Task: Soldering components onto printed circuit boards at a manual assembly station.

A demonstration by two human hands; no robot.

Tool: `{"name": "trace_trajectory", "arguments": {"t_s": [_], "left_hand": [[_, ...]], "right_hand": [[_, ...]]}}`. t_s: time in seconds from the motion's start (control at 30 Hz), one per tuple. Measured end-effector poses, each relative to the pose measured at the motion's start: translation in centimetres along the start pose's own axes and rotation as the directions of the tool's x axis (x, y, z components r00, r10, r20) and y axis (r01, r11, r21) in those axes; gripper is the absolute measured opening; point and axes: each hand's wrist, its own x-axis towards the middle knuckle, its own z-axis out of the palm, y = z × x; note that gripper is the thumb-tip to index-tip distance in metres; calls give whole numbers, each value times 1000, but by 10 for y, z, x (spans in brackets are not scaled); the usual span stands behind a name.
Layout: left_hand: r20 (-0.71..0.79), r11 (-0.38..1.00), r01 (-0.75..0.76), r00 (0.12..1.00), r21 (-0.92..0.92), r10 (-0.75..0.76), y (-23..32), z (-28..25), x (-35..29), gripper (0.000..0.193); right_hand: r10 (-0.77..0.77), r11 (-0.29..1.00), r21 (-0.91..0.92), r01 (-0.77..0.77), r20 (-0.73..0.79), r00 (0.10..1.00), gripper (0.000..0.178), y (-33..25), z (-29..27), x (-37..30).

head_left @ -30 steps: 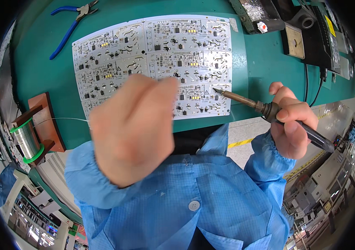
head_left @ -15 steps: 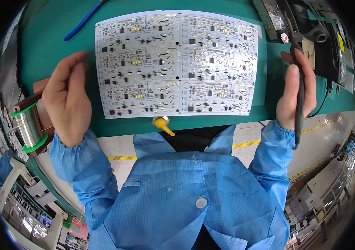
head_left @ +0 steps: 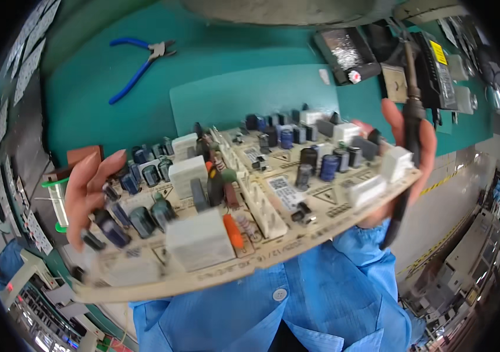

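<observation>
A panel circuit board [head_left: 288,251] is held up above the table's near side, tilted, with its component side showing. White blocks, dark cylindrical capacitors and an orange part stand on it. My left hand [head_left: 80,196] grips its left end, the fingers partly hidden behind the components. At the other end, my right hand [head_left: 427,146] closes round a soldering iron [head_left: 412,120] and also bears the board's right edge; part of this hand is behind the board. The iron's tip points away from me, toward the far right.
Blue-handled cutters [head_left: 135,79] lie open on the green mat [head_left: 232,53]. A solder spool [head_left: 57,202] with green flanges stands at the left. To the far right are a black tray [head_left: 347,56], a small tan pad [head_left: 395,82] and a black box [head_left: 438,73]. A grey rounded object [head_left: 279,10] crosses the top edge.
The board, lying on the mat with its flat white side up, has been lifted toward me and turned over. Both hands have gone from beside it to holding it, the iron staying in the right.
</observation>
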Motion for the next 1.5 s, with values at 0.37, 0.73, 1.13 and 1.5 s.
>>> {"name": "trace_trajectory", "arguments": {"t_s": [0.37, 0.73, 1.13, 1.5], "left_hand": [[350, 666, -717, 689, 203, 635, -6, 35, 7, 14], [327, 659, -580, 814, 479, 479, 16, 40, 3, 37], [533, 360, -706, 701, 610, 473, 30, 44, -6, 44], [376, 316, -775, 565, 547, 735, 29, 72, -11, 35]], "right_hand": [[-136, 990, 2, 139, 216, 967, 76, 20, -24, -14], [-238, 963, -60, 263, 276, 931, 67, 30, -40, -18], [-173, 982, -42, 186, 219, 960, 68, 32, -47, -31], [-82, 995, -40, 88, 131, 988, 64, 32, -50, -32]]}}
